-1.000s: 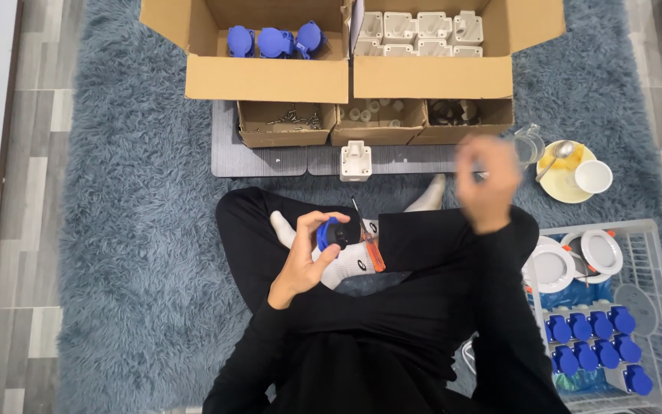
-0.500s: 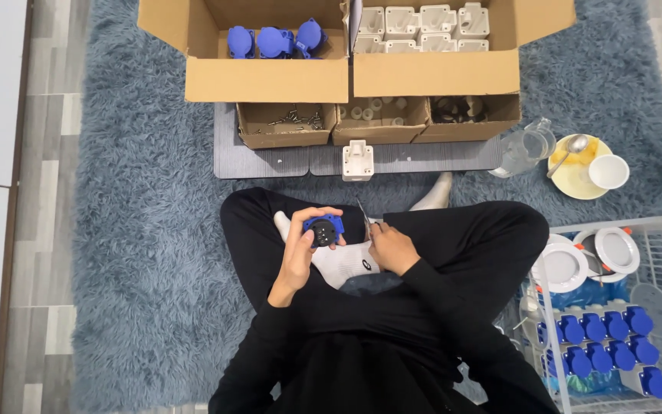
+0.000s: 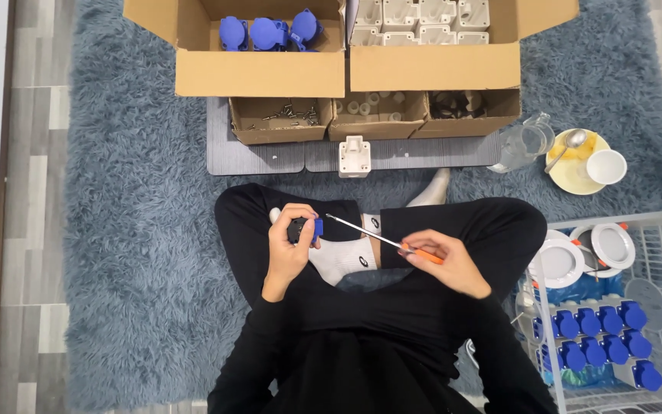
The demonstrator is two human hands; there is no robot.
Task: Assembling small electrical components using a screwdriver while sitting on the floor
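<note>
I sit cross-legged on a blue shag rug. My left hand grips a small blue and black socket part above my left knee. My right hand holds a screwdriver by its orange handle. Its thin metal shaft slants up and left, and its tip ends just right of the socket part, a little apart from it. A white sock shows between my hands.
Two large open cardboard boxes sit ahead: one with blue sockets, one with white housings. Three small boxes of screws and parts rest on a grey board, beside a white housing. A wire basket stands right; pitcher and plate nearby.
My right hand came down from beside the plate at the right to my lap, now holding the screwdriver with its tip toward the socket part. My left hand stayed nearly still.
</note>
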